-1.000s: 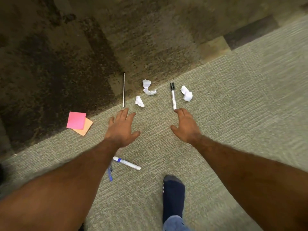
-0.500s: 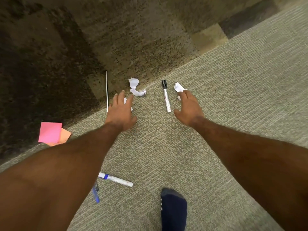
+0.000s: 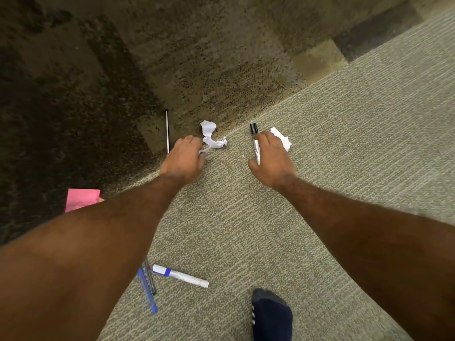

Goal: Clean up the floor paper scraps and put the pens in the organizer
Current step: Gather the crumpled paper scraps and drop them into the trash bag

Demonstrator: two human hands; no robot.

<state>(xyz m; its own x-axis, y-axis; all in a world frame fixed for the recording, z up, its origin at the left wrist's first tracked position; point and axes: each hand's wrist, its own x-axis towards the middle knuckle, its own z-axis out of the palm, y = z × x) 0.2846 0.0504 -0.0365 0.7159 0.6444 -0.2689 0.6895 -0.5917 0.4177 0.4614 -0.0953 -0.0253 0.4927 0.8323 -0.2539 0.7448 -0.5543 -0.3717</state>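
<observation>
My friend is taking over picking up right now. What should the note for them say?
Left hand: fingers closing on a small paper scrap; grip unclear.
Right hand: over the black-capped marker, grip unclear; another scrap beside it.
Twisted scrap lies loose between the hands.
Near the foot: blue-banded marker, blue pen.
Nothing put away yet; no organizer in view.

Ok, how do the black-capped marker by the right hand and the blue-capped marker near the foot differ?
The black-capped marker lies nearly along the view's vertical, partly covered by the right hand; the blue-capped marker lies slanted, untouched and fully visible. One has a black cap, the other a white end with a blue band. Both have pale barrels and lie on the light carpet.
</observation>
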